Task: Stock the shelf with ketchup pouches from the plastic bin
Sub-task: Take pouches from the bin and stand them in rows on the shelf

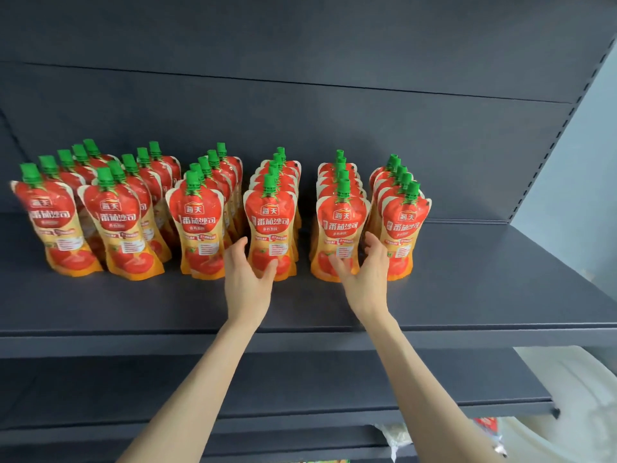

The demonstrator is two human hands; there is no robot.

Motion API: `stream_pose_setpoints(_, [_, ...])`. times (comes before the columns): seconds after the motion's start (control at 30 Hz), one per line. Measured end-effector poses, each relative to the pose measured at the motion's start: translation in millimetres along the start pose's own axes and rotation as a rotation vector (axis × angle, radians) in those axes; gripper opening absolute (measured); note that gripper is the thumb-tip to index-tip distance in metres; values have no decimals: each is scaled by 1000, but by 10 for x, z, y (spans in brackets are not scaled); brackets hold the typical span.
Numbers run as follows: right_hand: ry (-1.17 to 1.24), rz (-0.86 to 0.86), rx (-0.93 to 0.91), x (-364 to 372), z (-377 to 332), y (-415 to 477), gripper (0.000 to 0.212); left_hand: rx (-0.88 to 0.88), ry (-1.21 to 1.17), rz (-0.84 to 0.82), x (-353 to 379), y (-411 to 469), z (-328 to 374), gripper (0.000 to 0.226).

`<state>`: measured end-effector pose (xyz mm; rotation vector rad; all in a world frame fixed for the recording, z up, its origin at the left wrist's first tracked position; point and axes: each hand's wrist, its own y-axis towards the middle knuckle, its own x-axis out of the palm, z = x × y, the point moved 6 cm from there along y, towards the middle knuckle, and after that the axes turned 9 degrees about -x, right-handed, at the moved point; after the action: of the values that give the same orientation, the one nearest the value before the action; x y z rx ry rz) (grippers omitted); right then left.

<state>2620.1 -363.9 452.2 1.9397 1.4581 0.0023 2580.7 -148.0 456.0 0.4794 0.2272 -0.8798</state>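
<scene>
Red-and-orange green-capped ketchup pouches (pixel 117 228) are stood in six rows on the dark grey metal shelf (pixel 467 295). The fourth row's front pouch (pixel 271 225) is grasped low by the left hand (pixel 248 284), and the fifth row's front pouch (pixel 341 228) by the right hand (pixel 367 282), fingers curled round each. The placement step is judged in hand; squaring up, then release, is called for next.

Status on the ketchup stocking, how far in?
Done: six rows of pouches stand on the shelf. In hand: left hand grips the fourth-row front pouch, right hand the fifth-row front pouch. Left: bare shelf at right could take more; remaining stock not visible.
</scene>
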Motion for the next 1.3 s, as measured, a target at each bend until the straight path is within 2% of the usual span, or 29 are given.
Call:
stream_pose_setpoints(0.17, [-43,53,75,163,15,19,86,-4,-29,-150,102,162,-45,74])
stream_pose_setpoints(0.4, [17,10,155,195,41,-19,80,-29,-98,-249,137,234,-179,62])
stream_pose_setpoints(0.6, [39,2,147,206,51,-15,70,-53,-141,-274,114,246,-176,54])
stream_pose_setpoints(1.3, [8,-7,153,221,147,5,75,-126,-183,-374,142,272,-228,49])
